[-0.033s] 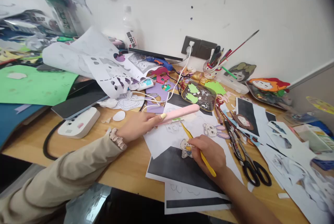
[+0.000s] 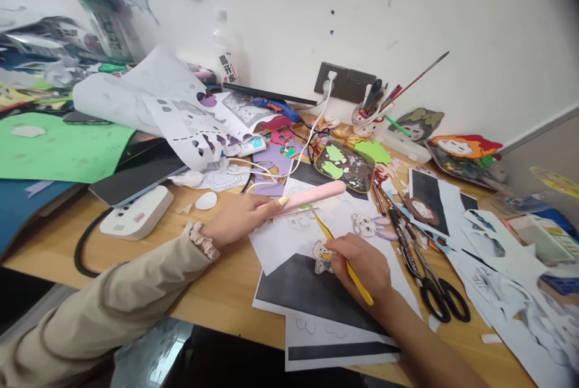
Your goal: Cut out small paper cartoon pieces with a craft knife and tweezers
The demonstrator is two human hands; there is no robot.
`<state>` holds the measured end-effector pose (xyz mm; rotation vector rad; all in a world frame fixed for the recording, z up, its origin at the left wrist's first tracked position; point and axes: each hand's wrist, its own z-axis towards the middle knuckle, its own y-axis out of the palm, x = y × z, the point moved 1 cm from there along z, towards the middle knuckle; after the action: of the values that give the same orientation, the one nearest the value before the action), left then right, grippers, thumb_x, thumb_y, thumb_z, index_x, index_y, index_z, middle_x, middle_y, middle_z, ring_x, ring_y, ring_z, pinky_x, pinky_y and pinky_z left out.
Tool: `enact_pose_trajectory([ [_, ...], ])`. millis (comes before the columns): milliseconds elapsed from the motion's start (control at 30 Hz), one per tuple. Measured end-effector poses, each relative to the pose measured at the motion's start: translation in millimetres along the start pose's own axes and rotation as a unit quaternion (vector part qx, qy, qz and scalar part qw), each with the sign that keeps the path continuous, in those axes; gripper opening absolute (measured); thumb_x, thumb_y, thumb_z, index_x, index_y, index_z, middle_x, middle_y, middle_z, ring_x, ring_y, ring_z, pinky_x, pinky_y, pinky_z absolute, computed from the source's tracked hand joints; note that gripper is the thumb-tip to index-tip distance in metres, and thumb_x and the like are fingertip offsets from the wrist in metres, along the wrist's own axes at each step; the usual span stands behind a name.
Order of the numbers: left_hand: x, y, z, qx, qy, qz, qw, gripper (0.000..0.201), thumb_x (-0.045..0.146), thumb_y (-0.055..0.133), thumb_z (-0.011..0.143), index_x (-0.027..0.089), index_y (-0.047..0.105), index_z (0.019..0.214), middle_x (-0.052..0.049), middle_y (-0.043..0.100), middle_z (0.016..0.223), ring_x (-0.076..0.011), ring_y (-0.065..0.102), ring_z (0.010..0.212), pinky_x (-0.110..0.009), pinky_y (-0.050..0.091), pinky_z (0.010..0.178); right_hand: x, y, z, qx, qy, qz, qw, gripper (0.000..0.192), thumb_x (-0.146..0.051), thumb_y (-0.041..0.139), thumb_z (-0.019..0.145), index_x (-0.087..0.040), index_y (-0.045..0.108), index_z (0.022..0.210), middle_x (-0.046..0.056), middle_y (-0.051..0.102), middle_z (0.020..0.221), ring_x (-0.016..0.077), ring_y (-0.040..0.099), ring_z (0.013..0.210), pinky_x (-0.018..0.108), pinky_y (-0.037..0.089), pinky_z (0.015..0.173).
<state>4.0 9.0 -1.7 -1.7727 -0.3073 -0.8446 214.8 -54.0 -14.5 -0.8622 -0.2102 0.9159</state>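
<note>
My left hand (image 2: 239,218) is wrapped round a slim pink hair straightener (image 2: 319,194), its thumb on the top arm. Just under that arm, a small green piece (image 2: 306,207) shows; whether the lower arm touches it is hard to see. Yellow tweezers (image 2: 359,282) are pinched in my right hand (image 2: 364,264), their tips at the green piece's right end. Beside my right fingers lies a small cut-out bear figure (image 2: 320,251) on black-printed paper (image 2: 294,285). A rabbit cut-out (image 2: 365,225) rests on the white sheet beyond.
Black-handled scissors (image 2: 436,300) and several pens lie to the right. A brown tray (image 2: 357,180) holding green scraps is behind the straightener. On the left stand a white box-shaped device (image 2: 138,213) and a green sheet (image 2: 58,149). A white cord (image 2: 312,134) runs to the wall socket.
My right hand and the tweezers have shifted very slightly left, the tips nearer the green piece. My left hand and the straightener look unmoved.
</note>
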Motion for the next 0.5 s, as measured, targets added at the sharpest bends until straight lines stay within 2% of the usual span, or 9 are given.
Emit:
enact_pose_trajectory([
  [133,-1.3,1.2,0.6,-0.005,-0.005,0.017,1.000,0.053,0.056,0.021,0.076,0.017,0.055,0.066,0.003,0.044,0.051,-0.0109,0.041,0.050,-0.022,0.023,0.047,0.2,1.3,0.0,-0.013,-0.001,-0.005,1.000,0.027,0.001,0.043,0.069,-0.015,0.044,0.090,0.000,0.047,0.060,0.0090,0.044,0.055,0.020,0.038,0.049],
  [367,-0.9,0.4,1.3,-0.017,-0.011,0.035,0.999,0.055,0.057,0.019,0.076,0.017,0.057,0.074,0.002,0.048,0.055,-0.0117,0.042,0.053,-0.022,0.024,0.049,-0.6,0.7,1.1,-0.026,-0.007,-0.001,1.000,0.027,0.002,0.043,0.069,-0.014,0.045,0.090,0.001,0.048,0.059,0.0091,0.043,0.055,0.020,0.037,0.049],
  [500,0.9,-0.3,0.7,-0.017,-0.006,0.033,0.999,0.056,0.056,0.019,0.076,0.015,0.056,0.071,0.001,0.048,0.054,-0.0113,0.041,0.051,-0.022,0.024,0.048,-0.2,1.7,0.6,-0.031,-0.011,-0.007,0.999,0.026,0.001,0.044,0.069,-0.014,0.045,0.090,0.001,0.048,0.060,0.0092,0.043,0.056,0.020,0.037,0.049],
])
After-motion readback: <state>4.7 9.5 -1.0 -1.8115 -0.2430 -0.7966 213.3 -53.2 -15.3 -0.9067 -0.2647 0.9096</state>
